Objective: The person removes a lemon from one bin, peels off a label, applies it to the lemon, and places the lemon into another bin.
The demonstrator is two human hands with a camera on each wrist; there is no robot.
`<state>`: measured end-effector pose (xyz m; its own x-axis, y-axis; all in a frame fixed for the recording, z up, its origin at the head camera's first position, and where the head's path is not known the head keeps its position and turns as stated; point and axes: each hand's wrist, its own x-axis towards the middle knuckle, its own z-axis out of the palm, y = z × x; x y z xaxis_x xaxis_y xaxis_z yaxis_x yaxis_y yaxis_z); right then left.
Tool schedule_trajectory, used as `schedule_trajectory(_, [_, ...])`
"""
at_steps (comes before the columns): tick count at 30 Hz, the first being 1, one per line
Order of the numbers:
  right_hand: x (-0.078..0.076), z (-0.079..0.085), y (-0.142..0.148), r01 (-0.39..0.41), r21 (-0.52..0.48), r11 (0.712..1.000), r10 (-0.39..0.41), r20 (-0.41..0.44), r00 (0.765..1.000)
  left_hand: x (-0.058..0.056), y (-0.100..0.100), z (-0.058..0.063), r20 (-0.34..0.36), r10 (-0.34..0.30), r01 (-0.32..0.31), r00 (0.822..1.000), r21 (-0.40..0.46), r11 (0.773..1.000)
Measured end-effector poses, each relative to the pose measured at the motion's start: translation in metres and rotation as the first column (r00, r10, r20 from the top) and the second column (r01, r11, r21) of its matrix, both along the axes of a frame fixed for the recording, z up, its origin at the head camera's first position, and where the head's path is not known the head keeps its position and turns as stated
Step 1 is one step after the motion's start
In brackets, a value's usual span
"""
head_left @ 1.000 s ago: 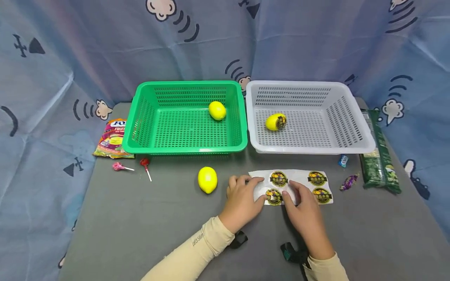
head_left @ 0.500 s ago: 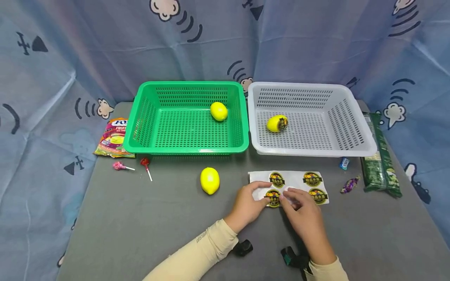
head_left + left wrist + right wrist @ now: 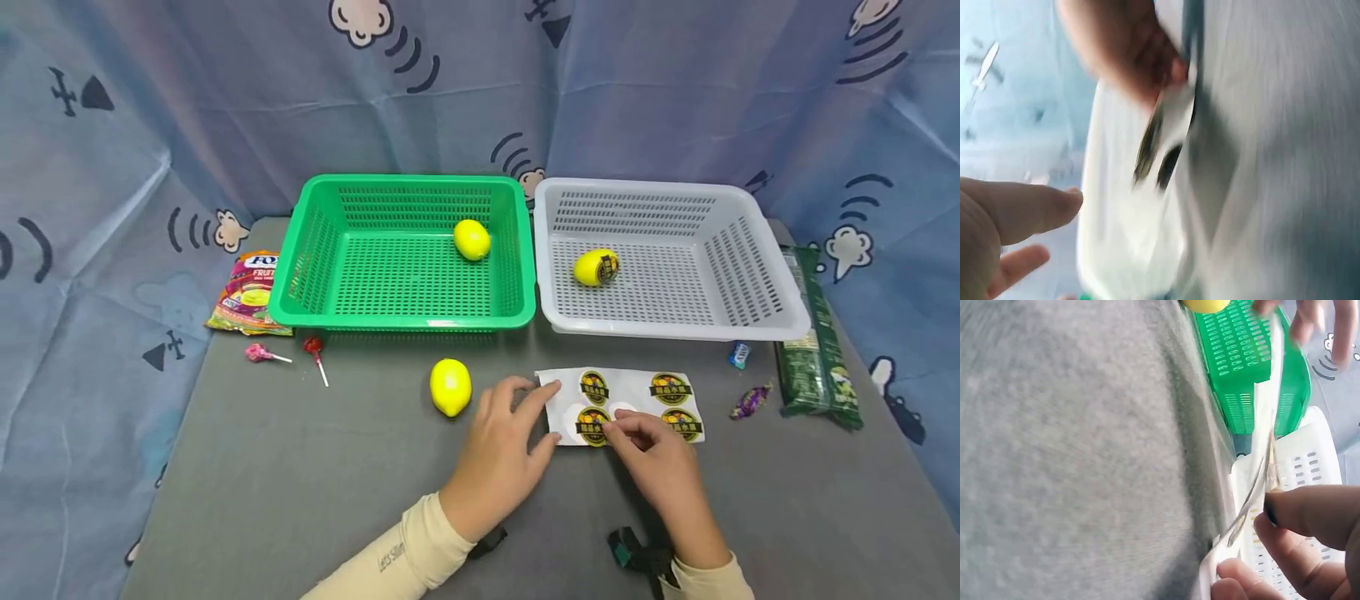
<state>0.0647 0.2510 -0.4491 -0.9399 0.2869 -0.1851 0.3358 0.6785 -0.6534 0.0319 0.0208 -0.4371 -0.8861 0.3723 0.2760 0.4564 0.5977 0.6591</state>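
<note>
A white sticker sheet [image 3: 637, 384] with several round black-and-yellow labels lies in front of the white basket. My right hand [image 3: 660, 467] pinches the edge of the lower left sticker [image 3: 592, 426] between thumb and index finger; a bare white circle of backing shows beside it. The dark sticker edge [image 3: 1270, 508] sits between those fingertips in the right wrist view, the other fingers under the sheet. My left hand [image 3: 498, 454] hovers at the sheet's left end, fingers spread and holding nothing. A whole lemon [image 3: 451, 387] lies left of that hand.
Behind stand a green basket [image 3: 405, 322] with one lemon [image 3: 472, 240] and a white basket [image 3: 675, 328] with a labelled lemon [image 3: 596, 267]. Lollipops [image 3: 258, 352] and a candy bag [image 3: 251, 296] lie left; wrapped candies [image 3: 750, 402] and a green packet [image 3: 819, 367] lie right.
My left hand has drawn back to the left from the sheet and spread its fingers. My right fingers have closed on the lower left sticker, which has shifted right off its white circle.
</note>
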Motion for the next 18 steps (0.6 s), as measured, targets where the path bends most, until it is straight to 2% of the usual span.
schedule_trajectory(2, [0.001,0.002,0.000,-0.003,-0.006,1.000,0.004,0.009,1.000,-0.002,-0.017,0.002,-0.068,0.114,-0.114,0.991,0.011,0.993])
schedule_trajectory(3, [0.001,0.003,0.000,-0.005,-0.011,1.000,0.005,0.017,1.000,-0.004,-0.026,0.002,-0.068,0.171,-0.170,0.983,0.020,0.985])
schedule_trajectory(5, [0.002,0.006,-0.001,-0.012,-0.019,1.000,0.012,0.039,0.999,-0.010,-0.044,-0.001,-0.025,0.266,-0.265,0.964,0.027,0.964])
schedule_trajectory(7, [0.002,0.009,-0.002,-0.017,-0.036,0.999,0.019,0.055,0.998,-0.016,-0.060,-0.006,0.066,0.316,-0.317,0.946,0.012,0.948])
schedule_trajectory(10, [0.002,0.016,-0.007,-0.029,-0.065,0.997,0.033,0.057,0.998,-0.026,-0.076,-0.014,0.219,0.301,-0.309,0.928,-0.001,0.951])
schedule_trajectory(12, [-0.001,0.020,-0.014,-0.039,-0.102,0.994,0.043,0.032,0.999,-0.032,-0.082,-0.018,0.291,0.268,-0.283,0.918,0.008,0.959])
schedule_trajectory(15, [-0.009,0.028,-0.031,-0.059,-0.186,0.981,0.057,-0.020,0.998,-0.037,-0.085,-0.024,0.328,0.231,-0.261,0.916,0.052,0.964])
schedule_trajectory(18, [-0.024,0.037,-0.053,-0.080,-0.304,0.949,0.071,-0.042,0.997,-0.038,-0.083,-0.027,0.337,0.208,-0.266,0.918,0.136,0.954])
